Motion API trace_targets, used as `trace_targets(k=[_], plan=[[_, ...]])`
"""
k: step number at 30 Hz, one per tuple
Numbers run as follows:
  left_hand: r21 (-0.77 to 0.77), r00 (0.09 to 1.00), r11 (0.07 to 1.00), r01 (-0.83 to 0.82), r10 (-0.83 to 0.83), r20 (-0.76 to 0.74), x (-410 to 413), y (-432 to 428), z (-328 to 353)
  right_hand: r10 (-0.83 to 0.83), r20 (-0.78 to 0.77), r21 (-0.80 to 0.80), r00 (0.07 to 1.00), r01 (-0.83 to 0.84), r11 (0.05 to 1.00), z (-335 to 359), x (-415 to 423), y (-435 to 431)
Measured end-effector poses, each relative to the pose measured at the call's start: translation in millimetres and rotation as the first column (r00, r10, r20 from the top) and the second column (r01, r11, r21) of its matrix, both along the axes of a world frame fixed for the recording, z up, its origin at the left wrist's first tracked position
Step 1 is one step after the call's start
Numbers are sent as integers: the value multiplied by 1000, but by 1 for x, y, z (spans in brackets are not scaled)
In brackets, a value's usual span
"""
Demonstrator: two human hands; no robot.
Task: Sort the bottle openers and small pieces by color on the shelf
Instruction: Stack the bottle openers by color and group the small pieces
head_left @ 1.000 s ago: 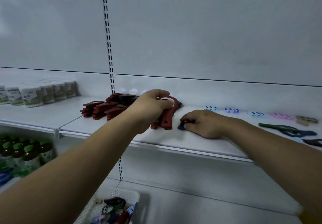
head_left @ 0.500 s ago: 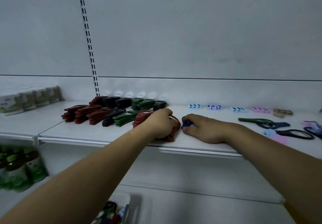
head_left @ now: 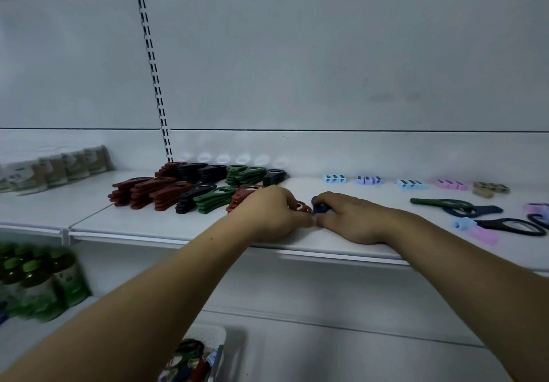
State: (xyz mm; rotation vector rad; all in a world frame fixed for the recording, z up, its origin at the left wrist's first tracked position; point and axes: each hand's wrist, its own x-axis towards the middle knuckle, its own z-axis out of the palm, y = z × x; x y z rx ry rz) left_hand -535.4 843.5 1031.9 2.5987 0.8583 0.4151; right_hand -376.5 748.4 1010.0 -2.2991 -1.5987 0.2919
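On the white shelf [head_left: 148, 227] lie stacks of bottle openers: red ones [head_left: 148, 193], black ones [head_left: 196, 170] and green ones [head_left: 242, 173]. My left hand [head_left: 267, 212] grips a red bottle opener [head_left: 303, 206] lying flat on the shelf beside a small red stack [head_left: 243, 193]. My right hand [head_left: 347, 218] rests on the shelf right next to it, fingers curled round a dark blue piece [head_left: 320, 208]. The two hands touch at the fingertips. Small blue pieces [head_left: 334, 178], lilac pieces [head_left: 369, 179] and pink pieces [head_left: 450, 185] sit in rows further right.
Scissors [head_left: 454, 205] and more scissors [head_left: 511, 225] lie on the shelf at the right. Labelled jars [head_left: 68, 164] stand at the left. Green-capped bottles [head_left: 38, 280] fill the lower shelf, and a white basket [head_left: 196, 355] with mixed items sits below.
My left hand has brought the red opener down from upright onto the shelf, beside the small red stack. My right hand stays on the blue piece. The view has shifted right.
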Motion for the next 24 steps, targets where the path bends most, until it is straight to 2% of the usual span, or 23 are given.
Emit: trace_targets(k=[4, 9, 13, 18, 24], plan=[[101, 996, 995, 26, -18, -83, -8, -4, -1, -4, 14, 13, 1000, 4, 1000, 1, -2, -1], [296, 996, 955, -22, 48, -81, -1, -3, -12, -11, 22, 45, 1000, 10, 999, 1, -4, -3], [353, 995, 931, -96, 104, -6, 0, 1, -19, 9, 23, 47, 1000, -10, 999, 2, -6, -4], [414, 986, 903, -115, 155, -63, 2, 3, -17, 19, 30, 44, 999, -20, 999, 2, -6, -4], [458, 982, 878, -140, 182, -49, 2, 2, -18, 23, 19, 41, 1000, -24, 999, 2, -6, -4]])
